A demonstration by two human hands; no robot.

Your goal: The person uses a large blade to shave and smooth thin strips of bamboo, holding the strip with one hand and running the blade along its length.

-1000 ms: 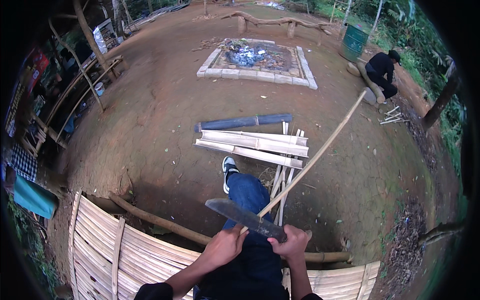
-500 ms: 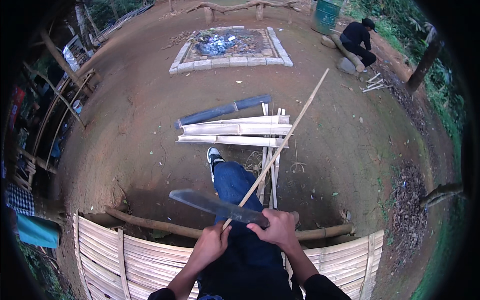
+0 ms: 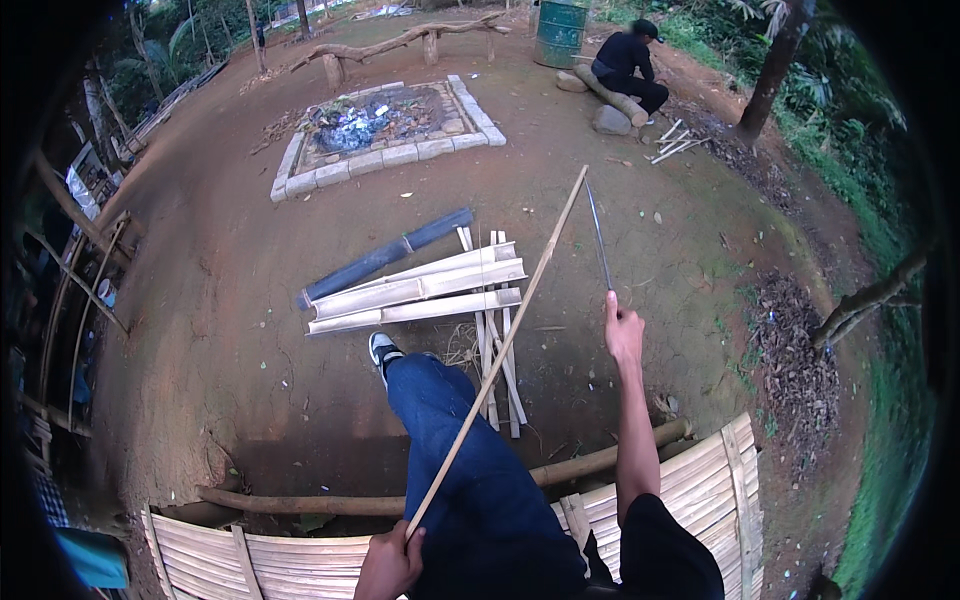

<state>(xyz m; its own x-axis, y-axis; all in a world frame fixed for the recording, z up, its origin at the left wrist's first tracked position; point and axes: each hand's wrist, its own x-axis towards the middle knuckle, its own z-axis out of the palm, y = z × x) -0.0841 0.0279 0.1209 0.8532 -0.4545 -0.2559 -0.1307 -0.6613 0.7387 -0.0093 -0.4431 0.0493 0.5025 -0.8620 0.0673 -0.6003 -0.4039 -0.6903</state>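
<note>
My left hand point(image 3: 390, 564) is closed round the lower end of a long, thin bamboo strip point(image 3: 546, 254). The strip slants away from me, up and to the right, passing over my jeans-clad leg. My right hand point(image 3: 624, 332) reaches forward and grips a large knife point(image 3: 601, 240), whose handle is mostly hidden in the fist. Its blade appears nearly edge-on, with the tip close to the strip's far end; whether they touch I cannot tell. Beyond my foot lie split bamboo halves point(image 3: 430, 287), narrow bamboo strips point(image 3: 514, 388) partly under them, and a dark bamboo pole point(image 3: 370, 266).
I sit on a slatted bamboo bench point(image 3: 290, 562) with a round bamboo rail point(image 3: 330, 504) along its front. A stone-edged fire pit point(image 3: 400, 155) lies ahead. At far right, a person point(image 3: 624, 68) sits on a log point(image 3: 608, 95) beside a green drum point(image 3: 563, 35).
My right hand has swung the knife forward and right, away from the strip's lower part. My left hand, still holding the strip, has moved lower. The view has shifted rightward.
</note>
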